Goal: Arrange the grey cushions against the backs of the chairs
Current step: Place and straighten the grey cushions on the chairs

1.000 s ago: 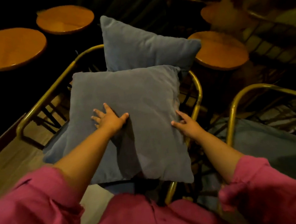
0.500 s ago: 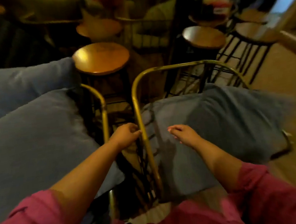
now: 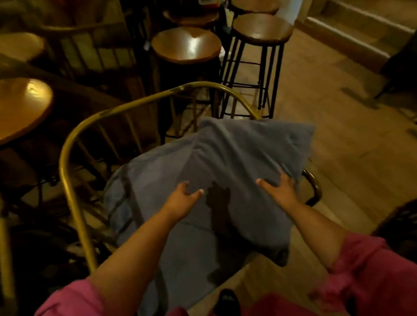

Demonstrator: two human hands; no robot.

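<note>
cushion on this chair not yet set against the back.
your left hand (image 3: 183, 199) and right hand (image 3: 281, 188) are spread open on the grey cushion (image 3: 215, 162), fingers splayed, nothing gripped. the cushion lies slumped across the seat of the gold-framed chair (image 3: 130, 107), its far corner near the backrest rail but not upright. judged: lifting and propping remain; no other finished chair is in view.

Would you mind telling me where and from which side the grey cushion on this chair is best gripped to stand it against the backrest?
Probably by its two side edges, from the front. The grey cushion lies tilted across the seat, its far corner toward the gold backrest. The left hand and right hand, both open, are already spread on it.
</note>
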